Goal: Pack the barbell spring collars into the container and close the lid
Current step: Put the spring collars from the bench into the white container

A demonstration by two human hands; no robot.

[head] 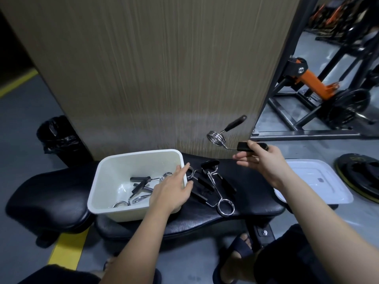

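A white plastic container [106, 181] stands on a black padded bench [252, 193] and holds a few chrome spring collars [141, 188] with black grips. My left hand [173, 190] lies over the container's right rim, fingers spread, holding nothing. My right hand [260, 160] is raised above the bench and grips one black handle of a spring collar [216, 137], whose coil and other handle stick up to the left. More loose collars [217, 193] lie on the bench just right of the container. The white lid [320, 181] rests at the bench's right end.
A wood-grain panel [153, 68] rises right behind the bench. A black bin with a bag [59, 138] stands at the left. Gym machines with orange parts [311, 83] and a weight plate [361, 177] lie on the floor at the right. My sandalled feet [240, 257] are under the bench.
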